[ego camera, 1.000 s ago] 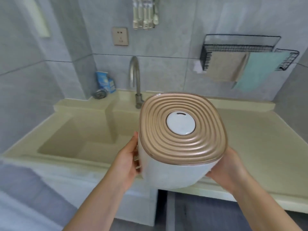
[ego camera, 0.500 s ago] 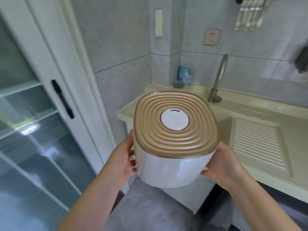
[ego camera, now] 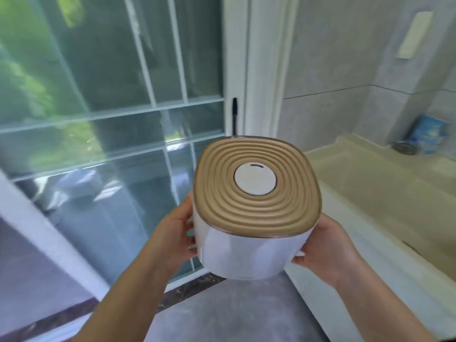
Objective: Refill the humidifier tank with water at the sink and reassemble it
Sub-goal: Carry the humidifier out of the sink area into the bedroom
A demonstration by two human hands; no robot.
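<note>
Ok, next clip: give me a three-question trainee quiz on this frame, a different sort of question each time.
1. True or false: both the left hand and the right hand hold the humidifier tank.
2. Multiple choice: where is the sink counter relative to the tank? A) to its left B) to its right C) directly under it
3. Fill in: the tank's ribbed lid is ____ in colour, with a white round cap at its centre.

Key: 1 true; 2 B; 3 tan (gold-brown).
</note>
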